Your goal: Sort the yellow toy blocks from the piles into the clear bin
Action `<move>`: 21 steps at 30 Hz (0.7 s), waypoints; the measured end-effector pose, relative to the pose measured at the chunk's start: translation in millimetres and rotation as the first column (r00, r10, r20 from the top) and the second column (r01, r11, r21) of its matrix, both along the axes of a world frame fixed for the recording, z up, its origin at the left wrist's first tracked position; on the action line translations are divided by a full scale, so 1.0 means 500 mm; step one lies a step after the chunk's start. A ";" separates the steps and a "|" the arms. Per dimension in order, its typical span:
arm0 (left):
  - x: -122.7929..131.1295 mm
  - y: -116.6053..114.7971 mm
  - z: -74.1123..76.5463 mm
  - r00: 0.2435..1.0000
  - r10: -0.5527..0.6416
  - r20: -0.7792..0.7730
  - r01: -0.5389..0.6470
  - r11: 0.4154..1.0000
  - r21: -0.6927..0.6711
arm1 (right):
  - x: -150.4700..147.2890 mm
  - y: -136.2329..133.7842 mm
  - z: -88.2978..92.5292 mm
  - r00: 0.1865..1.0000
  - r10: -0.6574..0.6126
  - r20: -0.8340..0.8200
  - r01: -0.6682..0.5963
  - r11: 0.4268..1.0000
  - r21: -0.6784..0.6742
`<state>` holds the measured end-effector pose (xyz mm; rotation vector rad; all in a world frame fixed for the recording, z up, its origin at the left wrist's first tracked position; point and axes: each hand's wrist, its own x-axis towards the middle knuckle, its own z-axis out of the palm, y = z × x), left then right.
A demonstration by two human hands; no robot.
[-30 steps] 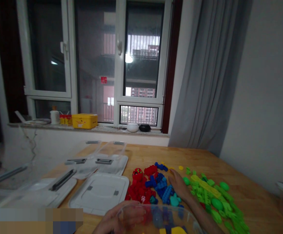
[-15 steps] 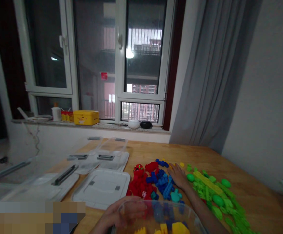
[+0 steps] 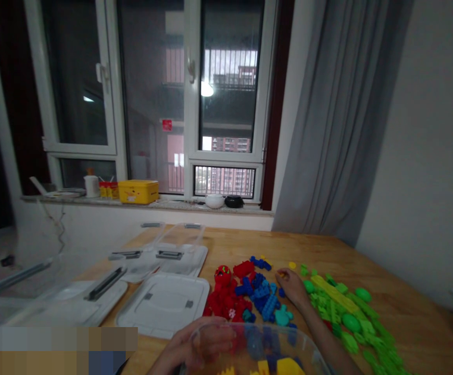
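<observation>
My left hand (image 3: 205,338) grips the near-left side of a clear plastic box (image 3: 308,346), its fingers along the far wall. Yellow toy pieces (image 3: 289,366) lie inside that box. Past it, my right hand (image 3: 293,286) is over the tabletop, fingertips pinched on a small yellow-orange toy piece (image 3: 281,275), mostly covered by the fingers. Left of this hand is a heap of blue building blocks (image 3: 263,297), with a turquoise piece (image 3: 284,315) at its near end. Red toys (image 3: 226,297) lie beside the blue ones. Green toy pieces (image 3: 351,307) spread out to the right.
White lids (image 3: 164,304) and clear boxes with grey handles (image 3: 105,284) take up the table's left side. A yellow disc (image 3: 292,265) lies beyond my right hand. On the windowsill stand a yellow box (image 3: 138,191), a white pot (image 3: 214,201) and a black pot (image 3: 234,201).
My right hand has drawn back slightly from the yellow pieces by the blue blocks, and its fingers have closed on a small one. My left hand stays on the box.
</observation>
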<state>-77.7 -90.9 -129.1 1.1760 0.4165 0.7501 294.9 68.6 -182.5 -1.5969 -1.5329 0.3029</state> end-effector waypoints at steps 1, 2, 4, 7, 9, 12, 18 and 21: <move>-0.001 0.001 -0.002 1.000 0.002 -0.002 -0.002 1.000 -0.011 | -0.002 -0.001 -0.001 1.000 0.002 -0.024 -0.001 1.000 0.006; -0.001 0.002 -0.004 1.000 0.014 -0.006 -0.015 1.000 -0.020 | -0.004 -0.002 -0.002 0.999 0.005 -0.050 -0.004 1.000 0.010; -0.002 0.005 -0.007 0.999 0.040 -0.020 -0.041 0.999 -0.020 | -0.010 -0.006 -0.002 0.995 0.016 -0.100 -0.015 1.000 0.017; -0.002 0.009 -0.008 0.999 0.022 -0.033 -0.021 0.999 0.024 | -0.017 -0.014 0.004 0.986 0.042 -0.159 -0.038 0.999 0.025; 0.000 0.010 -0.005 0.999 -0.020 -0.041 0.022 0.999 0.044 | -0.018 -0.017 0.012 0.981 0.055 -0.188 -0.051 0.998 0.027; 0.005 0.005 0.010 0.998 -0.049 -0.043 0.051 0.998 0.040 | -0.018 -0.017 0.037 0.972 0.060 -0.226 -0.056 0.998 0.023; 0.006 -0.011 0.054 0.993 -0.081 -0.086 0.085 0.995 0.045 | -0.028 -0.017 0.138 0.948 0.089 -0.305 -0.088 0.996 0.018; -0.001 -0.009 0.048 0.993 -0.084 -0.088 0.089 0.995 0.050 | -0.040 -0.038 0.199 0.932 0.152 -0.329 -0.149 0.988 0.032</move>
